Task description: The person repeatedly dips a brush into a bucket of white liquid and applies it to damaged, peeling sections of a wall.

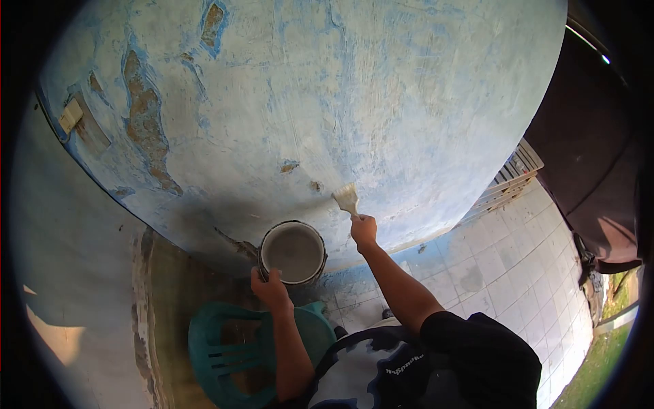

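Note:
My right hand is closed round the handle of a wide, pale paintbrush. Its bristles point up at the patchy blue and whitish wall; they look to be at its surface. With my left hand I grip the lower left rim of a round bucket. Greyish-white liquid shows inside the bucket, and its mouth faces up toward me. The bucket is close to the wall, left of and below the brush. Part of my left fingers is hidden by the bucket's side.
A green plastic chair stands below the bucket. Peeled plaster and a light switch mark the wall's left side. White tiles cover the floor, with a slatted crate and dark cloth at right.

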